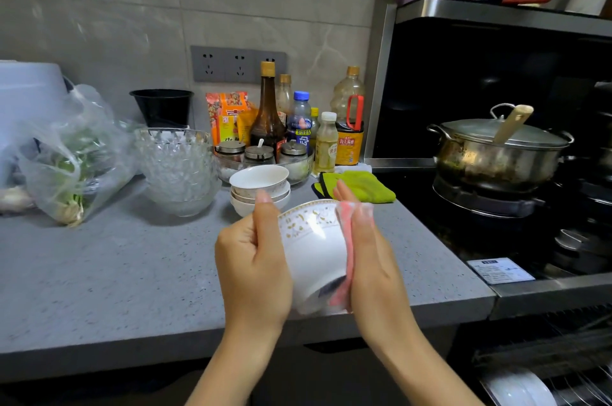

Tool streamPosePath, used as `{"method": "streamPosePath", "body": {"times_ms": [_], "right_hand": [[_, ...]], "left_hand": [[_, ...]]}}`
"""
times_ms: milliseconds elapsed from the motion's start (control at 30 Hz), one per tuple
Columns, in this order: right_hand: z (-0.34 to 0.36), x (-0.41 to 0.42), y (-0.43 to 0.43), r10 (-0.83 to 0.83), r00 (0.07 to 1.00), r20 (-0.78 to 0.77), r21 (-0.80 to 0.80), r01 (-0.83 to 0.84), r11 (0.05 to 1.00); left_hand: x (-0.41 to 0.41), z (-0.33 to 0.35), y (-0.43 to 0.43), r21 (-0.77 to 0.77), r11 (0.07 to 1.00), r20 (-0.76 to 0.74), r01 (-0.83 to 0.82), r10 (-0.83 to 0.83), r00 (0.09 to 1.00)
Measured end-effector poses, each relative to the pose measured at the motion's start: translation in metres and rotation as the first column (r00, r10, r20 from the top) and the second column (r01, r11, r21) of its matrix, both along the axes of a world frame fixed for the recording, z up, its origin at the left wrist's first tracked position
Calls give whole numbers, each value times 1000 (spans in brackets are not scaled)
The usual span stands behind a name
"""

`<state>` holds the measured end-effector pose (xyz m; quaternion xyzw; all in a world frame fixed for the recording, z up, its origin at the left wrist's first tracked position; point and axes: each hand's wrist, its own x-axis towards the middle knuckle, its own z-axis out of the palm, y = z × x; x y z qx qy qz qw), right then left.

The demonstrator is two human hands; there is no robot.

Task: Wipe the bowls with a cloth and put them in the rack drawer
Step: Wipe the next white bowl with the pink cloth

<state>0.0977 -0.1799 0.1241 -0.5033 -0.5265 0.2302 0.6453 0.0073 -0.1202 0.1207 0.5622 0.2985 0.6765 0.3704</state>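
Left hand (251,260): fingers curled round the left side of the bowl (311,250), thumb straight up beside the rim.
Right hand (371,260): fingers straight and together, flat on the cloth (346,260), pressing it on the bowl's right side. Thumb hidden, can't tell where it sits.
Bowl: white, gold pattern under the rim. Held between both hands above the front edge of the counter (132,273), tilted with the base toward the camera and the mouth facing away. Blurred near the base.
Cloth: pink, sandwiched between right palm and bowl wall, running from rim to base.
Stack (260,188): white bowls nested upright on the counter, just behind the hands.
Drawer (543,356): wire rack, open at bottom right below the hob. White dishes (520,389) stand in it.
Glass bowls (178,170): nested, left of the stack.
Bag (73,160): clear plastic with greens, far left.
Bottles (299,121): clustered at the wall behind 3 lidded jars (260,154).
Green cloth (361,188): folded at the counter's right end, behind the right fingertips.
Pot (496,154): steel, lidded, on the hob, right.
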Motion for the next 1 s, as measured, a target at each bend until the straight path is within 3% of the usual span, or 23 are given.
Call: {"method": "streamPosePath", "body": {"times_ms": [33,100,133,167,233,300,367,433,600,667,733,833,933,1000], "right_hand": [[-1,-7,-1,-50,990,129,39,45,998],[-7,-15,3,-209,855,474,177,141,974],[-10,-15,6,-274,769,578,230,169,958],[-11,-12,11,-298,743,599,248,182,952],[1,-9,12,-211,861,463,169,148,974],[8,-1,10,-44,979,201,31,38,999],[10,9,9,22,998,62,-130,-14,991],[12,11,6,-20,1000,3,-195,20,981],[20,8,5,-43,997,-65,-106,36,994],[20,11,6,-46,998,-31,-87,43,995],[21,17,9,-61,998,13,-90,61,994],[23,18,10,-118,968,224,-60,134,989],[20,15,12,-191,901,389,-9,211,977],[15,13,12,-225,886,405,21,237,971]], "left_hand": [[0,1,1,6,1000,-6,-3,3,1000],[2,0,1,49,998,-95,-47,51,994],[2,-1,1,78,995,-150,-59,70,986],[2,-2,-1,98,993,-180,-59,76,981],[-1,-4,-1,125,991,-181,-50,72,981],[-8,-2,-2,101,994,-130,28,-14,991],[-14,2,-1,54,989,-47,138,-135,990],[-19,4,1,2,974,33,225,-225,974],[-19,-4,9,-95,908,170,407,-388,906],[-19,-8,12,-82,915,86,396,-389,917],[-22,-6,14,-24,941,-105,336,-337,936],[-24,7,16,139,948,-343,287,-226,912],[-16,16,10,264,951,-564,162,16,826],[-10,15,6,346,932,-589,104,130,797]]}}
